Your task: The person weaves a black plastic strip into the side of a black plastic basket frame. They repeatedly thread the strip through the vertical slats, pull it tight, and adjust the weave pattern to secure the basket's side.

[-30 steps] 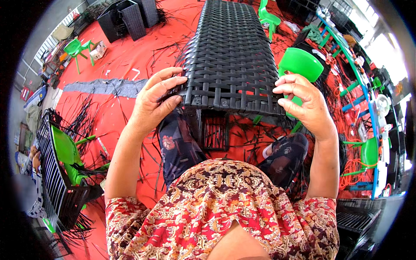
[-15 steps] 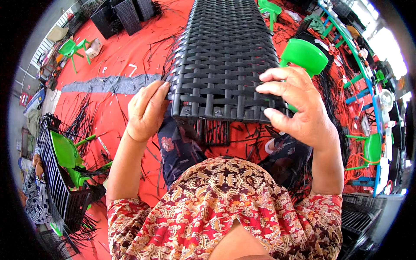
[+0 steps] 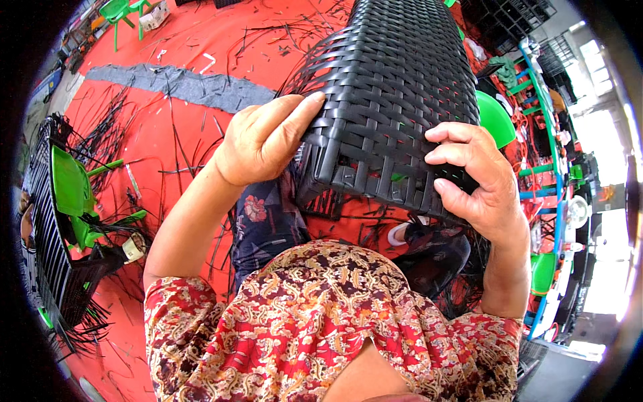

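A long box-shaped frame wrapped in flat black plastic rattan strips slants away from me above my knees. Its near end, with open gaps in the weave, faces me. My left hand grips the near left edge, fingers pressed together over the strips there; its thumb is hidden. Around the right edge curls my right hand, its fingertips spaced apart on the weave. Loose strip ends stick out along the frame's far left side.
Black strip scraps litter the red floor covering, which a grey cloth band crosses. A green stool stands just beyond the frame's right side. At left, a green chair adjoins a slatted black frame, with another person's hand beside it.
The woven frame has swung to the right in view and now slants, showing more of its left side. Both hands moved with it; my left hand reaches farther over the edge.
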Tool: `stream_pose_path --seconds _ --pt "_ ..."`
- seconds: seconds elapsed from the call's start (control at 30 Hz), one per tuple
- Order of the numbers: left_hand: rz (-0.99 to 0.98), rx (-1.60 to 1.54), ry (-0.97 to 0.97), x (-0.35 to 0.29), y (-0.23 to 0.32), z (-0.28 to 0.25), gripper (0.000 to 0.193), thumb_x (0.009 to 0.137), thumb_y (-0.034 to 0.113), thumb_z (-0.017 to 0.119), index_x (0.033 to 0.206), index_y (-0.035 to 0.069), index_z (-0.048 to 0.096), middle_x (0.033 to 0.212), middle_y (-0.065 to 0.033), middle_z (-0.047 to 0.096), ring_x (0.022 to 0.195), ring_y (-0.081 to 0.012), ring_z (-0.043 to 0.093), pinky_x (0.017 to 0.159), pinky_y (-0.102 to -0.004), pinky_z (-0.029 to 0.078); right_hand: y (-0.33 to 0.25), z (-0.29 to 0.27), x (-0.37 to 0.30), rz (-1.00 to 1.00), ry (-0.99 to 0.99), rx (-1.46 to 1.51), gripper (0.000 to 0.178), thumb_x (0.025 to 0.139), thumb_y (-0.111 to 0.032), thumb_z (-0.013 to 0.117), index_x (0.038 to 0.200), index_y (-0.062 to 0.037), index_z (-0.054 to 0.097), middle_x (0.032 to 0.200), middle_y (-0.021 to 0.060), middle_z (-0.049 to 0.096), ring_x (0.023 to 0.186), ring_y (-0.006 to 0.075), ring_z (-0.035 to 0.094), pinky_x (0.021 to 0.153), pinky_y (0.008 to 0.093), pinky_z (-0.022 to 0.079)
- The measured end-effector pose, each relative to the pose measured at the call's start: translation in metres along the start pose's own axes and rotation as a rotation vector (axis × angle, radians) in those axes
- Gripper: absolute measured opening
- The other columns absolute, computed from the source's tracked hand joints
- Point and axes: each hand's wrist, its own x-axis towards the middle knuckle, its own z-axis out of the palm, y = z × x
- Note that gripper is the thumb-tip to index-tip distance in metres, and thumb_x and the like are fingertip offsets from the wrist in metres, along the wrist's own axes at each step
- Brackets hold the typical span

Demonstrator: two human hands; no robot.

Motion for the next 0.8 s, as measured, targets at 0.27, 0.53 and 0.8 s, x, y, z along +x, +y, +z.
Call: stream_pose_path --seconds 0.27,0.53,0.8 --pt "-0.087 -0.082 0.068 -0.004 0.002 0.015 0.055 0.070 0.000 0.060 0.124 -0.002 0.052 0.075 -0.0060 0.055 0.054 -0.0187 0.056 0.043 -0.0312 0.046 -0.002 -0.005 0.005 0.066 -0.026 0.094 0.033 0.074 -0.010 0.067 0.107 -0.0094 0.063 0.119 0.0098 0.059 0.110 0.0262 0.055 0.097 0.0372 0.040" --pt "-0.092 0.049 0.040 -0.003 -0.001 -0.005 0.050 0.073 0.003 0.062 0.123 0.000 0.054 0.084 -0.0068 0.060 0.061 -0.0190 0.060 0.048 -0.0299 0.048 -0.015 0.030 0.068 -0.254 -0.097 -0.297 0.051 0.086 -0.042 0.058 0.129 -0.0149 0.052 0.138 0.0151 0.043 0.127 0.0347 0.040 0.103 0.0453 0.032" --pt "-0.175 -0.069 0.014 -0.015 -0.016 -0.003 0.057 0.069 -0.003 0.059 0.125 -0.001 0.051 0.090 -0.0117 0.061 0.062 -0.0261 0.059 0.054 -0.0342 0.050 0.000 0.046 0.085 -0.330 0.021 -0.050 0.040 0.087 -0.025 0.061 0.124 -0.0104 0.057 0.130 0.0173 0.051 0.120 0.0357 0.048 0.101 0.0435 0.038"
